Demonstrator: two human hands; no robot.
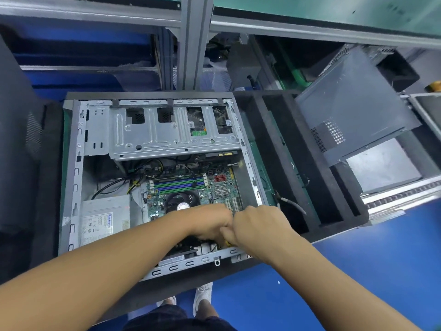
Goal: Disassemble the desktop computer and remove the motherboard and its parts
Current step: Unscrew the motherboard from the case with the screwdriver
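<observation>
The open desktop case (74,163) lies on its side on black foam. Its green motherboard (223,188) shows RAM slots (179,183) and a round CPU fan (182,202). A silver drive cage (167,136) spans the far half, and the power supply (105,218) sits at the near left. My left hand (206,223) reaches down over the board's near right part with its fingers hidden. My right hand (260,225) touches it from the right, fingers curled round a small yellow-handled tool (228,243) that is mostly hidden.
A black foam tray (300,168) with long slots lies right of the case, with a loose grey cable (294,205) in it. A removed grey side panel (353,103) leans at the far right. Black and yellow cables (133,180) run from the supply. An aluminium post (193,44) stands behind the case.
</observation>
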